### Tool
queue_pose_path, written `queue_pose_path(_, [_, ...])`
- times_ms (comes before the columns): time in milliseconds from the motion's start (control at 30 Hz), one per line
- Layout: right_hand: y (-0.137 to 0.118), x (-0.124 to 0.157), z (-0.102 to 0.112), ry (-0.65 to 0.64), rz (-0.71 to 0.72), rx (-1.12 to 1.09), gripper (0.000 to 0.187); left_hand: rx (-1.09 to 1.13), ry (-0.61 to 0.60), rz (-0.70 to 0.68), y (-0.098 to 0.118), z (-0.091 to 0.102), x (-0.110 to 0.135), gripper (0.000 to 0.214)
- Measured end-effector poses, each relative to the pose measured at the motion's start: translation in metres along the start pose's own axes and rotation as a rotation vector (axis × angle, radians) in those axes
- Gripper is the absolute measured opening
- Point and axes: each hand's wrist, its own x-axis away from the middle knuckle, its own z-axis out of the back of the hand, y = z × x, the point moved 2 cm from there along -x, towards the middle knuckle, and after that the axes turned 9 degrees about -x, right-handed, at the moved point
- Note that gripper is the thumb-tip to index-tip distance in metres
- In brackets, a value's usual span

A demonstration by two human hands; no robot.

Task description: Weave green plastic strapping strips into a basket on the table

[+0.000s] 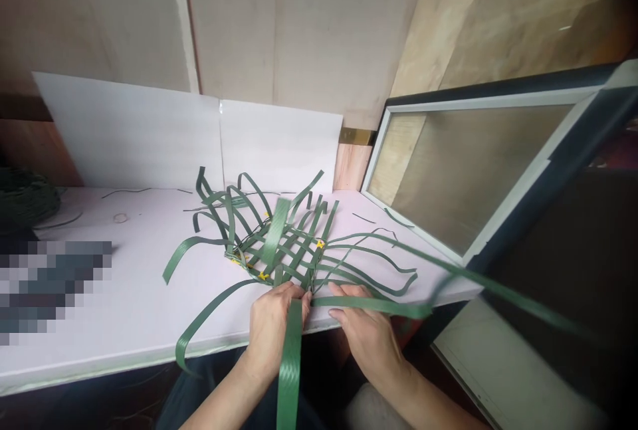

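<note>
A loosely woven lattice of green plastic straps [285,256] lies near the table's front edge, its long loose ends curling up and outward. Small yellow ties [319,244] sit at its corners and along its border. My left hand [272,317] is closed on the near edge of the weave, thumb and fingers pinching straps there. One wide strap [289,377] hangs down past that hand toward me. To its right, my right hand [366,330] has its fingers around another strap [409,309] running sideways from the near right corner. The exact grip of its fingertips is partly covered by that strap.
Loose strap ends reach far right toward a framed screen panel [468,171] leaning there. White boards [279,144] stand along the back of the pale tabletop [124,310]. A dark green coil [27,201] sits at far left; thin strap scraps [127,191] lie about.
</note>
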Motion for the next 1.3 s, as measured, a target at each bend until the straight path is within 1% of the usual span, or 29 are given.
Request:
queue_pose_path(100, [-0.002, -0.021, 0.001, 0.013, 0.124, -0.124, 0.033, 0.005, -0.046, 0.000, -0.001, 0.001, 0.000, 0.033])
queue_pose_path(167, [-0.003, -0.038, 0.002, -0.016, 0.193, -0.219, 0.026, 0.009, -0.053, 0.006, -0.003, 0.000, 0.000, 0.031])
queue_pose_path(200, [-0.002, -0.046, 0.001, -0.047, 0.199, -0.282, 0.022, 0.021, -0.049, 0.011, -0.004, -0.001, 0.000, 0.031])
queue_pose_path(267, [0.001, -0.057, -0.001, -0.147, 0.126, -0.412, 0.020, 0.054, -0.035, 0.017, -0.006, -0.002, 0.001, 0.030])
queue_pose_path(333, [0.005, -0.062, -0.006, -0.242, -0.009, -0.516, 0.027, 0.073, -0.019, 0.024, -0.007, -0.001, 0.002, 0.030])
queue_pose_path(367, [0.007, -0.062, -0.008, -0.269, -0.073, -0.547, 0.031, 0.082, -0.011, 0.027, -0.007, -0.001, 0.003, 0.028])
queue_pose_path(467, [0.013, -0.057, -0.016, -0.252, -0.211, -0.570, 0.039, 0.145, -0.005, 0.021, -0.007, 0.002, 0.005, 0.023])
queue_pose_path(567, [0.019, -0.051, -0.026, -0.249, -0.349, -0.545, 0.041, 0.221, -0.009, 0.025, -0.008, 0.002, 0.006, 0.022])
queue_pose_path(633, [0.022, -0.049, -0.032, -0.258, -0.423, -0.518, 0.042, 0.228, -0.012, 0.030, -0.010, 0.001, 0.006, 0.022])
queue_pose_path(733, [0.026, -0.050, -0.038, -0.284, -0.504, -0.490, 0.042, 0.215, -0.024, 0.002, -0.012, 0.001, 0.006, 0.024])
queue_pose_path(833, [0.032, -0.053, -0.045, -0.343, -0.585, -0.498, 0.041, 0.179, -0.042, -0.088, -0.013, 0.002, 0.006, 0.026])
queue_pose_path(900, [0.037, -0.057, -0.050, -0.398, -0.622, -0.525, 0.041, 0.151, -0.050, -0.155, -0.013, 0.004, 0.006, 0.026])
queue_pose_path(967, [0.041, -0.062, -0.054, -0.465, -0.648, -0.571, 0.043, 0.146, -0.061, -0.186, -0.013, 0.007, 0.006, 0.028])
queue_pose_path(1033, [0.042, -0.067, -0.057, -0.532, -0.677, -0.630, 0.043, 0.153, -0.083, -0.179, -0.013, 0.009, 0.007, 0.031])
queue_pose_path(1100, [0.042, -0.070, -0.056, -0.573, -0.705, -0.682, 0.041, 0.144, -0.094, -0.148, -0.011, 0.010, 0.007, 0.029])
queue_pose_path(1200, [0.041, -0.070, -0.051, -0.591, -0.724, -0.731, 0.042, 0.111, -0.082, -0.095, -0.009, 0.009, 0.006, 0.027])
queue_pose_path(1300, [0.042, -0.067, -0.042, -0.587, -0.706, -0.738, 0.048, 0.109, -0.106, -0.099, -0.010, 0.009, 0.005, 0.029])
